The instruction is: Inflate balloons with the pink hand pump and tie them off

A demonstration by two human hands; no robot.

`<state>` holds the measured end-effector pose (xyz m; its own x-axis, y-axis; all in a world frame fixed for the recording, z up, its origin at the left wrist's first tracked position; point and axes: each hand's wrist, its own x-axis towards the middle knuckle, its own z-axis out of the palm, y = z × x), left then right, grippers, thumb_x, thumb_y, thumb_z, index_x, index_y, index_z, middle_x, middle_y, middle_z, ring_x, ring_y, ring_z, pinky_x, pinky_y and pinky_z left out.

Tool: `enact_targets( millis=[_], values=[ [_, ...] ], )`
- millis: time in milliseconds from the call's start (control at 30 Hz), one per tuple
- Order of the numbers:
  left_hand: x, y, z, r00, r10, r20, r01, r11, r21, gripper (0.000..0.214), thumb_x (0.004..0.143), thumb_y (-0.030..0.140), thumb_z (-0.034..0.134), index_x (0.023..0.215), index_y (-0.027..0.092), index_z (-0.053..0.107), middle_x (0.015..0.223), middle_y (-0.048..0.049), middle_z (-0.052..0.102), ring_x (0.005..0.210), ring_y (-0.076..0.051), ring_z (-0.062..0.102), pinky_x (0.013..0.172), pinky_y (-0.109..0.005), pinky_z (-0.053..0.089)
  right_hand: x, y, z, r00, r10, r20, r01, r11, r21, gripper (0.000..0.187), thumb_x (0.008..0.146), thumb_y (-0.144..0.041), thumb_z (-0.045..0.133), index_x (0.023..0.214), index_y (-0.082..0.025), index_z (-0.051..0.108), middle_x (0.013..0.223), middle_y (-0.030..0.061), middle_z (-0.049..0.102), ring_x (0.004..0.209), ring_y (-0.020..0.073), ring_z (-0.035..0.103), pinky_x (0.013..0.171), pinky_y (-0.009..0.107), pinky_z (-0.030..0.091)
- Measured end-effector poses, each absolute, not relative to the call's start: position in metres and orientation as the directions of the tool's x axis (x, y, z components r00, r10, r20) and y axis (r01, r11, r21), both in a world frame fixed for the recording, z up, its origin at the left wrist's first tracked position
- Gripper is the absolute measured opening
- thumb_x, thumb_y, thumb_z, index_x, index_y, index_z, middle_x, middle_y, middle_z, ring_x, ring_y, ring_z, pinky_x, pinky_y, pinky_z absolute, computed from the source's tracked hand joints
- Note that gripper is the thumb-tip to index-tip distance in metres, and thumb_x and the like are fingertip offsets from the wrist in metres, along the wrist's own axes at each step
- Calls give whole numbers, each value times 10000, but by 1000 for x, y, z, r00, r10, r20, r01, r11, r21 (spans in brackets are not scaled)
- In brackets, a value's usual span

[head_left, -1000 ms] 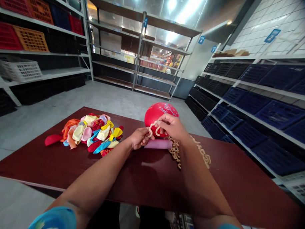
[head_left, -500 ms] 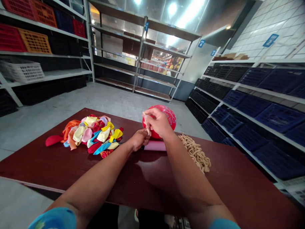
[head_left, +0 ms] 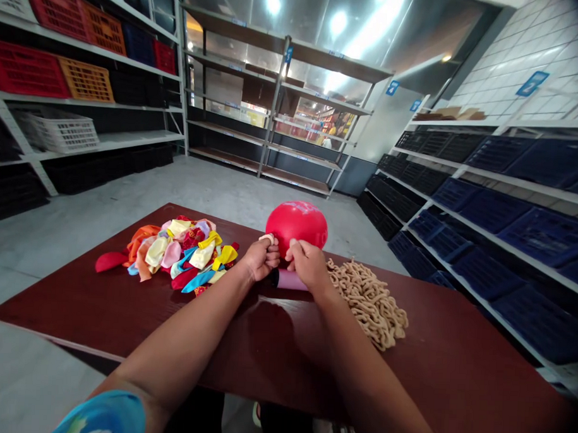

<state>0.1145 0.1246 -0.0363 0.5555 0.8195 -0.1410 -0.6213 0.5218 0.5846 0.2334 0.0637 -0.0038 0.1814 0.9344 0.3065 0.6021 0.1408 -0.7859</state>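
Note:
A red inflated balloon (head_left: 299, 222) with pale print sits just beyond my hands, its neck hidden by them. My left hand (head_left: 263, 258) is closed, and a pale bit of cord (head_left: 268, 238) shows at its thumb side. Close beside it, my right hand (head_left: 307, 262) is closed in a pinch at the front of the balloon; what its fingers grip is hidden. Under the hands lies a pink cylinder (head_left: 290, 280) with a dark end, partly covered by the right hand. A heap of beige cord (head_left: 374, 305) rests by my right forearm.
Left of my hands, a pile of uninflated, many-coloured balloons (head_left: 178, 254) covers part of the dark red table (head_left: 166, 323). Metal shelving (head_left: 273, 115) stands at the back. Racks with coloured crates (head_left: 88, 80) are on the left, dark blue crates (head_left: 530, 222) on the right.
My right hand has come down from above the left hand to beside it, and the two are slightly apart. The balloon has turned, its print now at the top. The view has shifted slightly.

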Motion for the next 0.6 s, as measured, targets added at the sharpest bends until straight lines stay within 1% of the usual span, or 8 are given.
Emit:
enact_targets(
  millis=[67, 100, 200, 267, 300, 367, 433, 600],
  values=[
    [111, 125, -29, 522, 835, -171, -627, 512, 586, 141, 815, 132, 439, 683, 156, 394, 515, 95, 184, 342, -7, 153, 347, -132, 84, 233, 67, -17, 201, 950, 241, 562, 90, -822, 330, 833, -410, 439, 639, -187, 583, 604, -3, 624, 509, 100, 570, 532, 215, 429],
    [109, 124, -25, 518, 836, -182, -632, 518, 576, 154, 834, 146, 425, 684, 154, 396, 515, 94, 187, 340, -8, 154, 343, -132, 82, 231, 69, -23, 205, 956, 210, 487, 86, -869, 287, 812, -402, 465, 672, -191, 599, 633, -3, 631, 551, 112, 585, 539, 220, 440],
    [106, 117, -12, 579, 797, -173, -653, 580, 486, 192, 882, 182, 384, 694, 149, 401, 520, 86, 206, 342, -12, 169, 328, -132, 92, 222, 73, -36, 151, 981, 119, 85, 107, -991, 230, 751, -412, 539, 800, -204, 625, 760, 2, 651, 670, 137, 604, 572, 245, 477],
    [105, 108, -5, 638, 759, -132, -662, 628, 410, 200, 901, 196, 369, 713, 143, 414, 528, 80, 220, 348, -14, 183, 323, -128, 119, 215, 73, -40, 85, 994, 73, -157, 86, -984, 248, 707, -408, 587, 848, -208, 626, 817, 11, 654, 739, 149, 607, 610, 256, 490],
    [106, 104, -2, 663, 741, -105, -663, 646, 377, 200, 907, 201, 369, 724, 140, 422, 532, 77, 225, 352, -14, 190, 323, -125, 134, 212, 72, -41, 57, 997, 55, -233, 67, -970, 253, 684, -400, 608, 849, -208, 625, 820, 17, 653, 767, 156, 607, 623, 259, 492],
    [108, 95, 3, 703, 708, -59, -656, 679, 331, 200, 914, 211, 372, 739, 136, 434, 540, 71, 234, 359, -14, 205, 327, -121, 162, 207, 69, -40, 23, 999, 41, -312, 46, -949, 252, 652, -375, 630, 846, -214, 625, 832, 26, 652, 825, 170, 604, 649, 266, 497],
    [112, 87, 5, 733, 680, -40, -638, 706, 308, 214, 919, 220, 367, 736, 135, 439, 544, 66, 236, 362, -15, 212, 329, -121, 177, 204, 66, -37, 12, 999, 46, -334, 48, -941, 250, 654, -358, 614, 865, -224, 626, 871, 32, 649, 878, 179, 597, 675, 273, 505],
    [119, 75, 3, 790, 612, -37, -579, 764, 283, 242, 923, 238, 355, 722, 134, 439, 545, 64, 233, 360, -14, 217, 331, -121, 196, 211, 59, -32, -18, 994, 109, -317, 97, -944, 246, 746, -313, 520, 966, -279, 623, 1004, 8, 637, 1002, 178, 562, 740, 274, 514]
  ],
)
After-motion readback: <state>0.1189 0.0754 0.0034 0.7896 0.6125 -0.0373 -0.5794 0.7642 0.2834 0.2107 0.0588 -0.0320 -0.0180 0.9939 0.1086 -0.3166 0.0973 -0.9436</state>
